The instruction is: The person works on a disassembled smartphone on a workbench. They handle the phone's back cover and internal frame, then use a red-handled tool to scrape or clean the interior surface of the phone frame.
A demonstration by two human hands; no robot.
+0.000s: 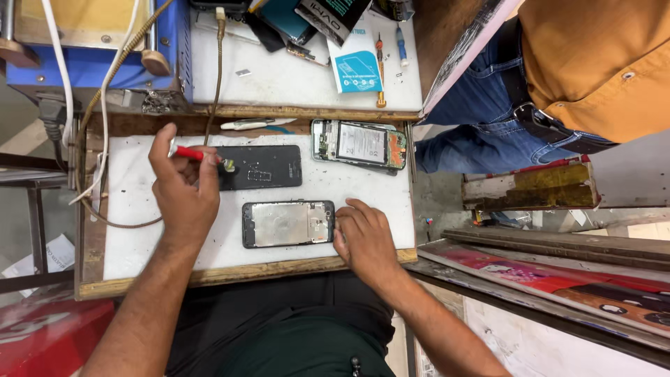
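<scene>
A white work board [139, 230] on a cluttered repair bench carries three phone parts. The left hand [183, 188] pinches a red tool [199, 155], its tip touching the dark back cover [262, 167]. The right hand [364, 237], fingers curled together, steadies the frame [287, 224] at its right end. The opened phone [359, 145] lies apart above; it looks stripped down, with reassembly not yet begun.
</scene>
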